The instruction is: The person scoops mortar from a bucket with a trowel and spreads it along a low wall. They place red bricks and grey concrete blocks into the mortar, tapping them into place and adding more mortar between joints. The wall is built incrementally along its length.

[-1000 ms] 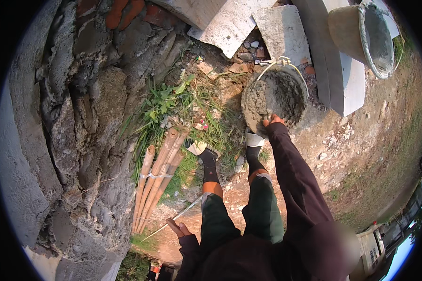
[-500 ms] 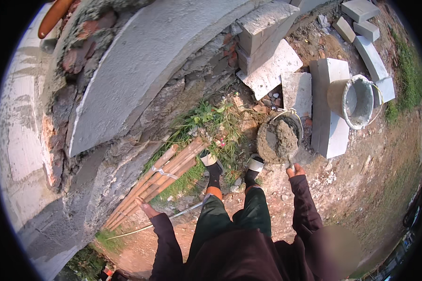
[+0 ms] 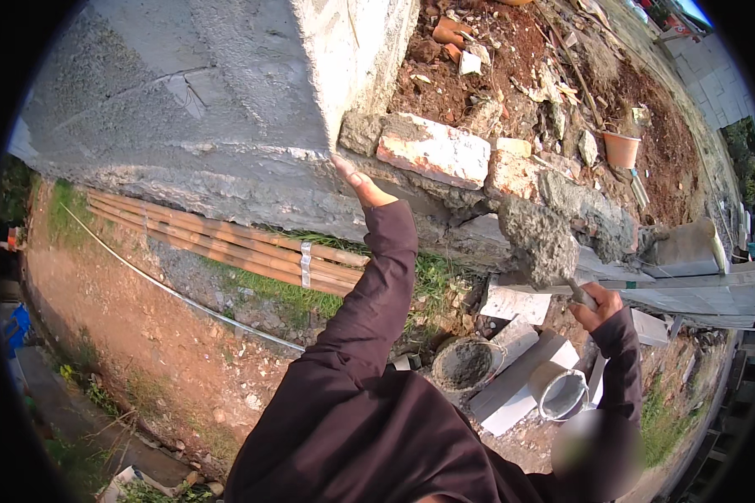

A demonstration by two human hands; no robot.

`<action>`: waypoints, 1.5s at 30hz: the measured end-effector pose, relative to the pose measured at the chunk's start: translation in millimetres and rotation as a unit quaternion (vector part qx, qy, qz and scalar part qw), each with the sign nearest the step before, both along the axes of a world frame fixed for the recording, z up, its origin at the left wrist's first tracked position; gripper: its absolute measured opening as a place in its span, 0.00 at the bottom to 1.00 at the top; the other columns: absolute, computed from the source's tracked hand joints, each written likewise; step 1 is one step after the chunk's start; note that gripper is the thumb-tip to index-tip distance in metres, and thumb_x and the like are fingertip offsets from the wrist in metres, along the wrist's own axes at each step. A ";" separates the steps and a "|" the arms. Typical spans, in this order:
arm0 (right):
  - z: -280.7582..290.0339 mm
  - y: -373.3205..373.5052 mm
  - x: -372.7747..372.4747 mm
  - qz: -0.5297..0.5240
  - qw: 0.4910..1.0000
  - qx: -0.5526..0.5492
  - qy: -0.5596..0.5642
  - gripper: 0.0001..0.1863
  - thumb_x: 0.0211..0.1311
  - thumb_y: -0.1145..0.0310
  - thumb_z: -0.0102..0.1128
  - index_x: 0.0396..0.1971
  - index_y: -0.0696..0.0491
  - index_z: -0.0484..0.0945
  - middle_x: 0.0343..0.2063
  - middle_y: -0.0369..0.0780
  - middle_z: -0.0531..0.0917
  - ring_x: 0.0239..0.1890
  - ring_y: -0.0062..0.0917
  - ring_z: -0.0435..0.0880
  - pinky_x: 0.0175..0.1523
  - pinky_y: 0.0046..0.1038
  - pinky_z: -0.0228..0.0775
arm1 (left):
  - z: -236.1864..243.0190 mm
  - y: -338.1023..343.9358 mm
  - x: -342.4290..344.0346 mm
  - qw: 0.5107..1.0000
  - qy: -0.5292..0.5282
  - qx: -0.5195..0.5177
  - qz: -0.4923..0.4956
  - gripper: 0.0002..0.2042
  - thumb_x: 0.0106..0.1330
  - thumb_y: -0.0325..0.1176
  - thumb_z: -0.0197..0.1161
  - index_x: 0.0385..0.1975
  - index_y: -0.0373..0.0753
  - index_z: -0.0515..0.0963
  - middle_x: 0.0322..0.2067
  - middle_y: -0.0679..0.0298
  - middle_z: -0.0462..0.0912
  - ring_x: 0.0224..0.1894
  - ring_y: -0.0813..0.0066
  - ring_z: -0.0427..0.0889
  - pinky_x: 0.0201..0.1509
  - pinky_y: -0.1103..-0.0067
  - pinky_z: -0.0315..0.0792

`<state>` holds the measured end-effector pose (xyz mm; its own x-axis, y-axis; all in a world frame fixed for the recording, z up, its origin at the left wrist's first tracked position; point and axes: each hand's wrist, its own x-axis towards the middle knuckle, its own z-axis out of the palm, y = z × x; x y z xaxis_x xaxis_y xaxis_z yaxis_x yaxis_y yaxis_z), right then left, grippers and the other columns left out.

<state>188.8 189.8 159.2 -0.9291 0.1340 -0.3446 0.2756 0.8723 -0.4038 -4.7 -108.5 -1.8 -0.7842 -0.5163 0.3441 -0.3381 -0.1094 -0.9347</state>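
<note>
My right hand (image 3: 599, 308) is closed round the handle of a trowel (image 3: 580, 293). A thick lump of wet grey mortar (image 3: 542, 241) covers the blade, held over the edge of the low brick wall (image 3: 512, 178), so the blade itself is hidden. My left hand (image 3: 364, 184) rests with its fingers stretched out at the wall's top, by the lower corner of a grey rendered slab (image 3: 226, 92). Beside its fingertips lies a mortar-smeared brick (image 3: 434, 149). Nothing shows in that hand.
Below the wall stand a mortar bucket (image 3: 438, 366) and a pale bucket (image 3: 538, 387) among light blocks (image 3: 512, 402). Tied bamboo poles (image 3: 226, 251) and a thin pipe (image 3: 184, 302) lie on the ground at left. Beyond the wall is red soil with an orange pot (image 3: 621, 151).
My right hand has lifted the trowel with mortar from the bucket up to the wall. My left hand has moved from above the bamboo poles onto the wall. The view has turned toward the wall.
</note>
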 end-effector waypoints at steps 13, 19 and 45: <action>16.5 -149.9 -175.3 0.102 0.964 0.123 0.214 0.16 0.54 0.59 0.57 0.39 0.53 0.75 0.21 0.42 0.78 0.24 0.34 0.80 0.28 0.32 0.72 | 4.6 20.3 -42.3 0.746 -0.478 -0.439 0.152 0.33 0.68 0.55 0.37 0.67 0.42 0.45 0.68 0.62 0.42 0.70 0.69 0.39 0.69 0.63 0.33; 10.3 -154.5 -130.0 -0.192 0.925 -0.320 -0.071 0.24 0.59 0.60 0.50 0.50 0.62 0.67 0.15 0.41 0.76 0.10 0.25 0.73 0.15 0.25 0.65 | 13.3 6.6 -29.4 0.351 -0.593 -0.710 0.146 0.44 0.60 0.69 0.30 0.67 0.39 0.39 0.68 0.58 0.34 0.70 0.66 0.33 0.70 0.70 0.27; 24.5 -141.8 -149.3 0.122 0.991 -0.012 -0.043 0.19 0.58 0.58 0.55 0.46 0.53 0.75 0.24 0.45 0.81 0.28 0.34 0.81 0.36 0.31 0.72 | 42.8 16.1 -25.1 0.287 -0.631 -0.717 0.070 0.39 0.64 0.65 0.32 0.67 0.42 0.42 0.68 0.61 0.37 0.70 0.70 0.37 0.70 0.75 0.31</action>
